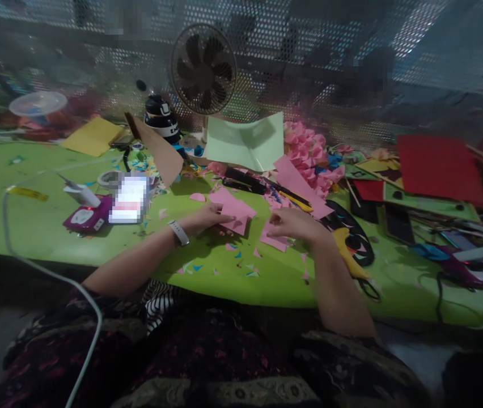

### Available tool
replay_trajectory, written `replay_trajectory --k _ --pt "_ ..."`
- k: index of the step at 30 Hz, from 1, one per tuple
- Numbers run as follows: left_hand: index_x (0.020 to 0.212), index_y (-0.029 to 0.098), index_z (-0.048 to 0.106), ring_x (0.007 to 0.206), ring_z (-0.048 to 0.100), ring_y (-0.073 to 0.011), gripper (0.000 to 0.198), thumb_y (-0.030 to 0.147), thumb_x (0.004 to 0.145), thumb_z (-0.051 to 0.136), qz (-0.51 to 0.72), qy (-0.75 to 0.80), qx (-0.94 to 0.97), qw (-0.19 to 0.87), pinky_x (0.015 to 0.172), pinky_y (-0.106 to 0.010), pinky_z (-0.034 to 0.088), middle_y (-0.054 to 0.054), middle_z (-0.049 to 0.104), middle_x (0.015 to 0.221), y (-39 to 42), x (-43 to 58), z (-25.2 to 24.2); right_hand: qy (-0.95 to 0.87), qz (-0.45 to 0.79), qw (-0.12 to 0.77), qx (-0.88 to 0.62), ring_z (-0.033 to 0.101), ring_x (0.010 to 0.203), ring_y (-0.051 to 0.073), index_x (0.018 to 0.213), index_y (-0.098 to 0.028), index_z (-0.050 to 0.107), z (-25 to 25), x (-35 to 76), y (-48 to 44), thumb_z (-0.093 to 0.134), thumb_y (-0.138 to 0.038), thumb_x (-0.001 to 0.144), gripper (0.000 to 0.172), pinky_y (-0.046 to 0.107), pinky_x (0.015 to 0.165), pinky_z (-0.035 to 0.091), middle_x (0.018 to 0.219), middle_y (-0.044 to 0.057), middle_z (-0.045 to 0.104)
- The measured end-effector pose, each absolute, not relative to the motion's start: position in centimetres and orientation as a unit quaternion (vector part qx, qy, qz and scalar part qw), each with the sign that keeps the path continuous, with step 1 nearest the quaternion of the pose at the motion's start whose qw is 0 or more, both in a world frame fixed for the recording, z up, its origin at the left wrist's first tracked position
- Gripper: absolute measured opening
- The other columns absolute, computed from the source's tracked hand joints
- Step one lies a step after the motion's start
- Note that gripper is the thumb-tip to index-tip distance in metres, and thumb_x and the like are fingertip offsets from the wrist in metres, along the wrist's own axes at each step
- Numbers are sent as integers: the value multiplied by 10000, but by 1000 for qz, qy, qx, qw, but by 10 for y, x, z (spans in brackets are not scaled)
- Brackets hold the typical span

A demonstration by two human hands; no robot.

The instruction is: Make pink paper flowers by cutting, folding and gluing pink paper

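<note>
My left hand (210, 217) is closed on a pink paper piece (238, 211), thumb on top, just above the green tabletop (224, 280). To its right, my right hand (286, 222) pinches a smaller pink paper piece (273, 241) at its upper part. The two pieces are apart from each other. A pink half-round scrap (198, 197) lies behind my left hand. Beyond my right hand lie a long pink paper strip (301, 184), a black stapler-like tool (244, 180) and a yellow-and-black cutter (295, 198).
A lit phone (128, 198) and a purple device (86, 215) lie at left. Pink paper shapes (305, 147) pile up behind, beside a pale green sheet (245, 139) and a fan (204, 69). Right are a yellow-handled tool (346, 252) and red paper (437, 167). A white cable (92, 306) hangs at left.
</note>
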State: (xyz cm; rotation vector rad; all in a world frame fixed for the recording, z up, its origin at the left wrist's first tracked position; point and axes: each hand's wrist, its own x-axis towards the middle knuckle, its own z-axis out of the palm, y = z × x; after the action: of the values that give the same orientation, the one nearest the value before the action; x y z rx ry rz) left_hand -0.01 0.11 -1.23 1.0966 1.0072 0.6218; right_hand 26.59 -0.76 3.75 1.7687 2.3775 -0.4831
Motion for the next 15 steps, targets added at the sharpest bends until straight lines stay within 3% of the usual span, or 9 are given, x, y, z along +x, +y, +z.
replay_trajectory --k 4,7,11,15 --pt "1066 148 578 752 731 -163 314 178 812 761 311 457 422 719 688 -266 577 -103 758 895 -3 7 -1 774 -203 90 593 664 894 213 903 -210 652 40 260 -11 703 -321 793 164 273 666 413 959 42 724" --pt "1188 154 538 670 712 -160 383 192 852 717 297 501 478 657 626 -268 552 -91 757 845 -3 6 2 784 -165 76 593 650 932 238 964 -203 635 39 263 -10 734 -351 761 269 287 666 412 1031 71 705" --pt "1085 141 593 457 594 -113 282 240 853 718 311 535 586 523 495 -236 456 -22 686 657 0 -2 1 786 -170 67 591 642 912 242 994 -197 622 41 264 -11 750 -329 728 324 291 656 410 1042 89 695" --pt "1025 126 627 488 601 -108 193 228 868 673 348 531 613 470 503 -225 446 -25 672 661 9 -11 3 763 -226 72 601 654 851 219 888 -214 637 45 261 -12 721 -278 743 180 284 645 403 915 45 720"
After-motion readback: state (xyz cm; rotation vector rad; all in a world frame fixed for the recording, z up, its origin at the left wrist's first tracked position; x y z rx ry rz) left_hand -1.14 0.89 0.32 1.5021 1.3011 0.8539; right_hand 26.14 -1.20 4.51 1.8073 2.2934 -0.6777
